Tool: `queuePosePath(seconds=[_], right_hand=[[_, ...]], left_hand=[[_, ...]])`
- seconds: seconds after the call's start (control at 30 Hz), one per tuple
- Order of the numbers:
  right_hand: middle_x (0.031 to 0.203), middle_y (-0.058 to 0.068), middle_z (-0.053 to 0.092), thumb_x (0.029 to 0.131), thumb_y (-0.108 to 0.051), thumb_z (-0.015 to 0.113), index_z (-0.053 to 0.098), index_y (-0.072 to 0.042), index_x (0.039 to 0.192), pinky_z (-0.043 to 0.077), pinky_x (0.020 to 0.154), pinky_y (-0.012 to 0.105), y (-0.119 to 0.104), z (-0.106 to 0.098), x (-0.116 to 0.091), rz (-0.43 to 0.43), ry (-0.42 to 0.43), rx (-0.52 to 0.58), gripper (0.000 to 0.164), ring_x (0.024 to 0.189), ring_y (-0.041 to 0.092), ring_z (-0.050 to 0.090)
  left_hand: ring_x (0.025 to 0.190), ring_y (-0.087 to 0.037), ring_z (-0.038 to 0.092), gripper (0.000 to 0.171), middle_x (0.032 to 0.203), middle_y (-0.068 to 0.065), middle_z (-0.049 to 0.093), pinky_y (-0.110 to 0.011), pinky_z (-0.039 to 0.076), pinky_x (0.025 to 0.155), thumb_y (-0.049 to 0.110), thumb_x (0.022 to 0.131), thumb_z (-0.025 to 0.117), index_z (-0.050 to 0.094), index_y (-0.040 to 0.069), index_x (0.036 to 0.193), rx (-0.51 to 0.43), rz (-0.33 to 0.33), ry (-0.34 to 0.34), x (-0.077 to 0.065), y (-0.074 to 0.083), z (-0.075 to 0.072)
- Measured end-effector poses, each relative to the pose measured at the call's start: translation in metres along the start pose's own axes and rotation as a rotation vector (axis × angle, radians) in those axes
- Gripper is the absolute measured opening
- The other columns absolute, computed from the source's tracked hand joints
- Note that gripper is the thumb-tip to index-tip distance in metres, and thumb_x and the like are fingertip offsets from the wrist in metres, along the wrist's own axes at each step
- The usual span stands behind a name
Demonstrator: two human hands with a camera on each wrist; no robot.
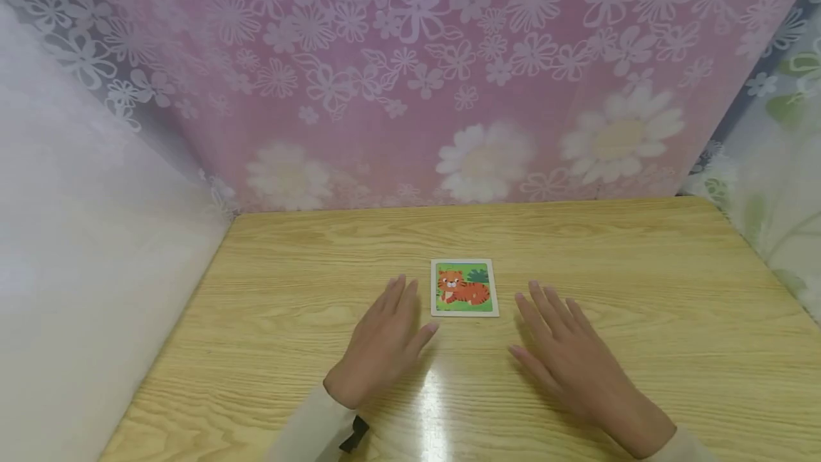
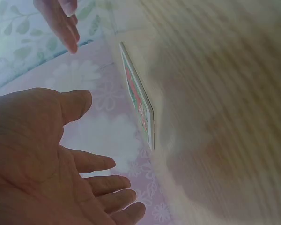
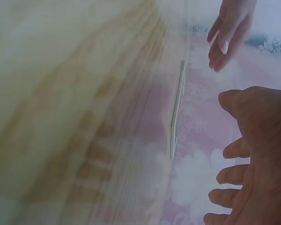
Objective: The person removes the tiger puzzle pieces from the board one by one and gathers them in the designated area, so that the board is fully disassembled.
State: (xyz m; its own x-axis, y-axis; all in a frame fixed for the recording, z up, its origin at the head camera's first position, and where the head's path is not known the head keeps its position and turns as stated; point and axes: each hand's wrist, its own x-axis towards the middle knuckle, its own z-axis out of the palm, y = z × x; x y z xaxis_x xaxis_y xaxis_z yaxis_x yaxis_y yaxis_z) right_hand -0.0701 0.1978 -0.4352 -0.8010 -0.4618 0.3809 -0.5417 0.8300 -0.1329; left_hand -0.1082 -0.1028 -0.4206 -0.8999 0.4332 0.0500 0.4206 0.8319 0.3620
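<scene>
A small, nearly square picture board with a white border lies face up on the wooden table; it shows an orange tiger on green. My left hand is just to its left and nearer to me, fingers extended and thumb apart. On the other side, my right hand has its fingers spread, with the fingertips a short way from the board's right edge. Neither hand holds anything. Both wrist views show the palms, and in the left wrist view the board appears edge-on as a thin, flat slab.
The wood-grain table has a back edge against a pink flowered cloth. Pale cloth hangs along the left side, and a leaf-patterned one on the right. A small black item is at my left sleeve.
</scene>
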Motion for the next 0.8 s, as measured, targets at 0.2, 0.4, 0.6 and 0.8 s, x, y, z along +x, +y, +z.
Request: queuePosePath(seconds=[0.2,0.4,0.6,0.8], right_hand=[[0.157,0.026,0.035,0.103,-0.040,0.059,0.041,0.001,0.152,0.033,0.109,0.065,-0.002,0.004,0.013,-0.004,-0.035,0.066,0.066,0.142,0.046,0.036],[0.157,0.027,0.035,0.103,-0.038,0.059,0.040,0.003,0.152,0.031,0.111,0.064,-0.002,0.009,0.027,0.005,-0.107,0.111,0.067,0.143,0.046,0.034],[0.157,0.027,0.034,0.103,-0.038,0.059,0.039,0.005,0.152,0.030,0.113,0.062,-0.006,0.012,0.039,0.020,-0.168,0.199,0.068,0.144,0.047,0.033],[0.155,0.027,0.038,0.103,-0.037,0.061,0.041,0.007,0.150,0.035,0.111,0.060,-0.011,0.015,0.050,-0.014,-0.145,0.229,0.068,0.141,0.047,0.037]], left_hand=[[0.151,-0.036,0.022,0.072,0.163,-0.023,0.025,-0.052,0.027,0.118,0.045,0.106,0.051,0.031,-0.002,0.156,-0.073,-0.023,-0.041,0.019,0.000,-0.001],[0.147,-0.037,0.033,0.067,0.158,-0.022,0.036,-0.055,0.036,0.112,0.039,0.103,0.060,0.038,0.000,0.153,-0.119,-0.040,-0.046,0.040,-0.002,0.002],[0.136,-0.034,0.047,0.065,0.148,-0.017,0.049,-0.051,0.045,0.105,0.037,0.100,0.065,0.045,0.001,0.150,-0.136,-0.058,-0.053,0.057,0.002,0.003],[0.127,-0.035,0.051,0.061,0.141,-0.017,0.052,-0.049,0.050,0.095,0.033,0.098,0.070,0.050,0.003,0.147,-0.178,-0.116,-0.043,0.073,0.001,0.009]])
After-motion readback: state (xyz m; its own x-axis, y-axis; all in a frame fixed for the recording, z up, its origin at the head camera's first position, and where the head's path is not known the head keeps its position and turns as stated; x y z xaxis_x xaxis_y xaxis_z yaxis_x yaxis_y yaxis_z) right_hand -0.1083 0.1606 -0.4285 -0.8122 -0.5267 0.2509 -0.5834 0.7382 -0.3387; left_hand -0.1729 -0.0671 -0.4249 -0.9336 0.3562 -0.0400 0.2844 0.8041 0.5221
